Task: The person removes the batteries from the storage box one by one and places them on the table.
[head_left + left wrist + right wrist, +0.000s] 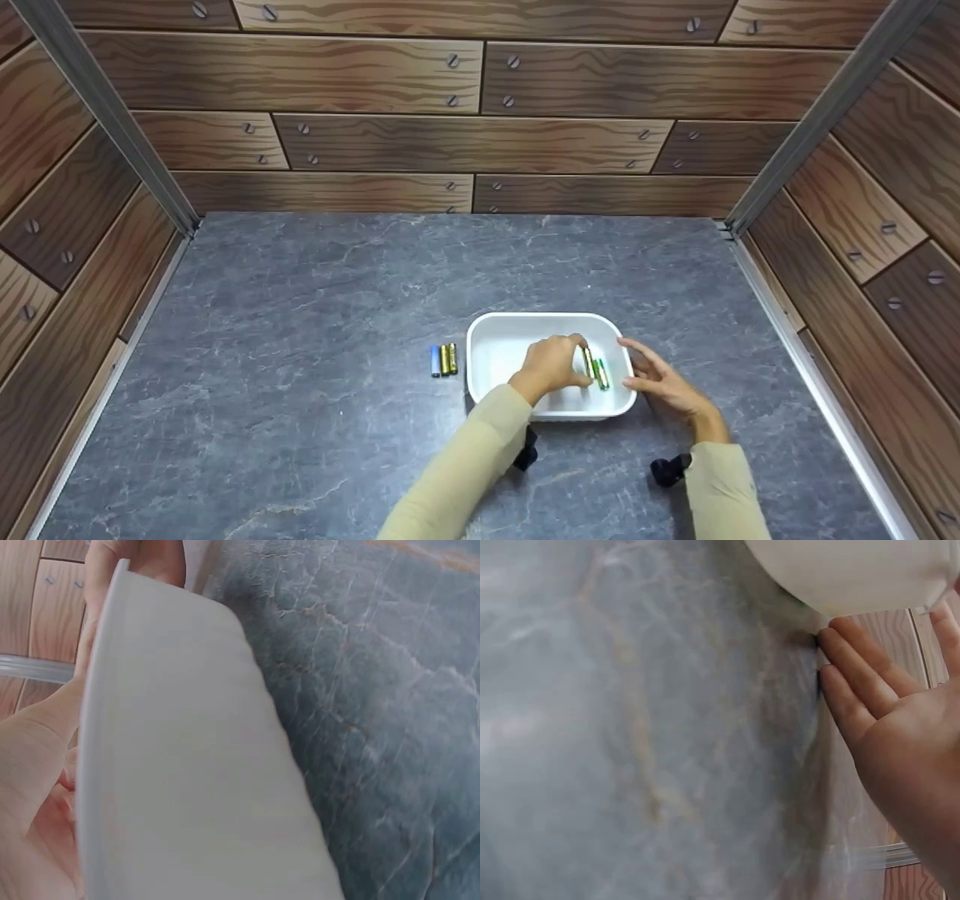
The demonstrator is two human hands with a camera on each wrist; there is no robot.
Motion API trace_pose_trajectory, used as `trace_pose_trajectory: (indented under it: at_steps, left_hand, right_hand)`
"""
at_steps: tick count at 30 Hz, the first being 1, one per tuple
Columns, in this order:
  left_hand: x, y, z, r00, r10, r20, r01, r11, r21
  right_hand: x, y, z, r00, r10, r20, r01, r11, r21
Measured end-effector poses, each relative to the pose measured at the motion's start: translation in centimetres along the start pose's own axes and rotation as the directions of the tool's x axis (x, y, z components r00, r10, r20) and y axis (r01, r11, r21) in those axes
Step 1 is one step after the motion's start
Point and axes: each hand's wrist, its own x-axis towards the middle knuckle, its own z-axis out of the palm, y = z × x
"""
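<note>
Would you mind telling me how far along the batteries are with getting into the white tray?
Two green batteries already lie inside the white rectangular plastic tray. In hand: the left hand holds a gold battery low over the tray, beside them, while the right hand rests open against the tray's right side. Left: one blue and two gold batteries lie on the grey stone tabletop, left of the tray.
</note>
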Motion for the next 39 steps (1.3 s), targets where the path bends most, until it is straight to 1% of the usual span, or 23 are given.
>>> trace_pose_trajectory:
  at_steps: [5,10,16,20,24,28,33,39]
  left_hand:
    - [-0.5,-0.5,-0.9,1.000,0.016,-0.003,-0.016,0.999,-0.029]
    - [-1.2,-1.1,-1.6,0.999,0.034,0.007,-0.033,0.998,-0.049]
    - [-2.0,-1.8,-2.2,0.997,0.067,-0.027,-0.068,0.996,-0.060]
    - [-2.6,-2.6,-2.7,0.996,0.083,-0.043,-0.086,0.994,-0.073]
    - [-3.2,-3.4,-3.3,0.994,0.095,-0.047,-0.100,0.988,-0.114]
    - [-3.7,-4.3,-3.8,0.992,0.110,-0.057,-0.117,0.984,-0.138]
    - [-4.3,-5.7,-4.4,0.991,0.107,-0.075,-0.118,0.981,-0.152]
    - [-5.2,-7.2,-5.2,0.992,0.087,-0.093,-0.105,0.974,-0.201]
  right_hand:
    - [0.6,-0.4,-0.2,1.000,0.023,0.002,-0.023,1.000,0.000]
    - [1.2,-0.4,-0.2,0.999,0.042,0.021,-0.043,0.998,0.048]
    - [1.2,-0.4,-0.6,0.996,0.068,0.052,-0.072,0.993,0.092]
    - [1.2,-0.5,-0.7,0.993,0.101,0.055,-0.105,0.990,0.089]
    - [1.2,-0.6,-0.6,0.991,0.132,0.034,-0.134,0.989,0.066]
    - [1.1,-0.6,-0.5,0.989,0.144,0.019,-0.144,0.988,0.049]
    - [1.1,-0.5,-0.5,0.991,0.131,0.026,-0.133,0.989,0.059]
    - [1.1,-0.6,-0.5,0.991,0.132,0.022,-0.133,0.989,0.069]
